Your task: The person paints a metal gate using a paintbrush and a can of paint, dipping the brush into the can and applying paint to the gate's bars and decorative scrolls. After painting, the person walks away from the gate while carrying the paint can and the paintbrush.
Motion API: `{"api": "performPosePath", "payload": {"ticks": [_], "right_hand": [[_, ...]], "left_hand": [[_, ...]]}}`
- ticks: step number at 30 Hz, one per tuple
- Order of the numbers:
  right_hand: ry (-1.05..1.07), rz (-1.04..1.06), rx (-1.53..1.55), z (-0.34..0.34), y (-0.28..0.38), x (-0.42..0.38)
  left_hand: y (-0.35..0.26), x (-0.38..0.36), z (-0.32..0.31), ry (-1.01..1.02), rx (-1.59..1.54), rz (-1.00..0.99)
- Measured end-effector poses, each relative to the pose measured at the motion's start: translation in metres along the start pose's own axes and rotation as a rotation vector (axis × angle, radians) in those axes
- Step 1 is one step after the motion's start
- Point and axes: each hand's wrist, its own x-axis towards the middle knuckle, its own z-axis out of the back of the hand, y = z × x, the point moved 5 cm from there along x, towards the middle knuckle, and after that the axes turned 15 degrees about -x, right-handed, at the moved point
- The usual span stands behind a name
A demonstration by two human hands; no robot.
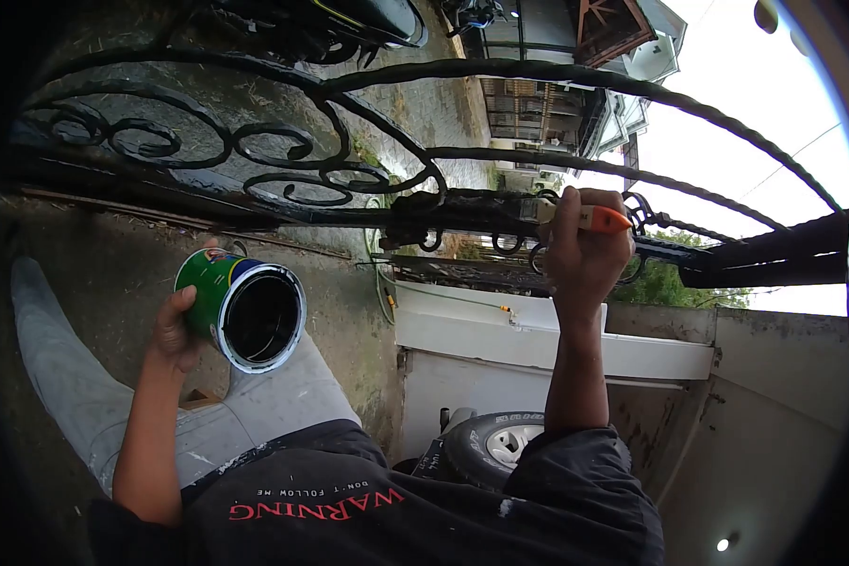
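A green paint can (203, 283) with dark paint inside and a pale, smeared rim is held tilted in my left hand (177, 330), its mouth facing me. My right hand (585, 247) is closed round a paintbrush (602, 220) with an orange-tipped handle. The brush end lies against or very near the dark metal bar of the gate (481, 209), partly hidden by my fingers. Black scrollwork (170, 140) and twisted rods spread across the upper part of the view.
Behind the metalwork are a parked motorcycle (373, 21) and wet paving. A green hose (443, 296) runs along a low white wall (462, 325). A vehicle's spare wheel (505, 443) is at the lower middle, beside my right arm.
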Motion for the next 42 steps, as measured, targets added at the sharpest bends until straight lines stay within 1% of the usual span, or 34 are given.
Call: {"api": "performPosePath", "payload": {"ticks": [3, 6, 7, 10, 11, 14, 17, 20, 21, 24, 28, 29, 32, 33, 36, 37, 38, 40, 42], "right_hand": [[-0.069, -0.13, 0.233, 0.013, 0.006, -0.001], [-0.233, -0.018, 0.155, 0.026, 0.008, 0.002], [-0.247, -0.079, 0.138, 0.022, 0.007, -0.001], [-0.271, -0.07, 0.148, 0.008, -0.001, -0.01], [-0.229, -0.065, 0.223, 0.009, -0.001, -0.011], [-0.242, -0.126, 0.288, 0.009, 0.0, -0.01], [-0.12, -0.135, 0.163, 0.002, -0.004, -0.016], [-0.015, 0.171, -0.056, -0.012, 0.01, -0.028], [0.034, 0.047, 0.066, -0.016, 0.008, -0.03], [-0.171, -0.002, 0.125, -0.013, -0.005, -0.028], [-0.14, 0.327, -0.089, -0.019, 0.026, -0.037], [-0.112, 0.333, -0.01, -0.024, 0.026, -0.041], [-0.208, 0.245, 0.016, -0.013, 0.006, -0.044], [-0.292, 0.074, 0.108, -0.012, -0.003, -0.051], [-0.314, 0.179, -0.017, -0.02, 0.004, -0.064], [-0.271, 0.295, -0.034, -0.027, 0.017, -0.068], [-0.212, 0.339, 0.021, -0.04, 0.019, -0.077], [-0.247, 0.33, 0.044, -0.046, 0.015, -0.089], [-0.351, 0.271, 0.113, -0.043, 0.001, -0.092]], "left_hand": [[-0.002, 0.0, 0.004, -0.003, 0.003, -0.031], [-0.003, -0.001, 0.001, -0.016, -0.007, -0.021], [-0.001, 0.0, 0.0, -0.007, -0.012, -0.023], [-0.002, 0.0, 0.0, 0.009, -0.005, -0.044], [-0.003, 0.0, 0.005, 0.002, 0.01, -0.053], [-0.003, -0.001, 0.006, -0.009, 0.028, -0.048], [-0.001, 0.0, -0.001, 0.002, 0.028, -0.022], [-0.002, 0.001, 0.003, 0.002, 0.035, -0.037], [-0.003, 0.0, 0.005, -0.005, 0.037, -0.046], [-0.003, 0.0, 0.005, -0.007, 0.001, -0.039], [-0.004, 0.001, 0.008, -0.006, -0.01, -0.058], [-0.004, 0.001, 0.007, 0.002, -0.007, -0.056], [-0.006, 0.0, 0.007, 0.001, -0.011, -0.067], [-0.005, -0.001, 0.009, -0.005, -0.014, -0.07], [-0.004, 0.001, 0.009, 0.008, -0.036, -0.045], [-0.003, 0.002, 0.007, 0.016, -0.045, -0.047], [-0.003, 0.003, 0.006, 0.024, -0.05, -0.054], [-0.003, 0.002, 0.005, 0.029, -0.058, -0.063], [-0.004, 0.001, 0.006, 0.027, -0.062, -0.068]]}}
